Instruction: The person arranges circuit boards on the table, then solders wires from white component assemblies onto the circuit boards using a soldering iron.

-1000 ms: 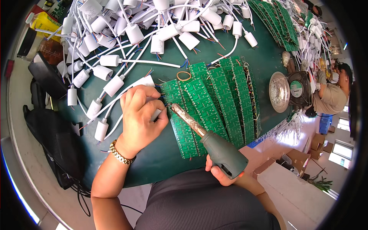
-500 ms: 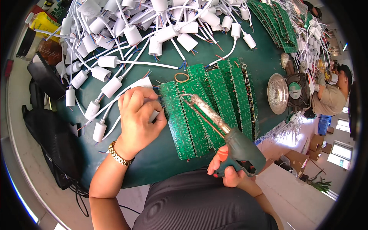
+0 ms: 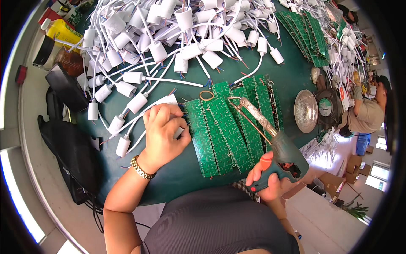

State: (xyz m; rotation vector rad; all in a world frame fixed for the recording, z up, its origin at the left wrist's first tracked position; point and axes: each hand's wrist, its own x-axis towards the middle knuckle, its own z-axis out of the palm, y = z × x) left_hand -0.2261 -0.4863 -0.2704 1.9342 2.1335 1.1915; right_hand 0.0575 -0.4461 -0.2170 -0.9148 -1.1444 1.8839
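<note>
My left hand is closed with fingertips pinched around a white lamp socket, partly hidden by the fingers. Thin wires from that socket reach the left edge of the green circuit boards, which lie side by side and overlapping in long strips. In my right hand is a dark green soldering gun with a red trigger. Its bent metal tip hangs above the boards' upper part, apart from the left hand. A tan rubber band rests at the boards' top edge.
White lamp sockets with cables are heaped along the far side. A clear dish and a small fan sit at right, below stacked green boards. A black bag lies left. Another person works at far right.
The soldering gun has moved right, its tip now farther from the left hand and the boards' left strips. My left hand keeps its grip by the board edge. The whole view has shifted slightly.
</note>
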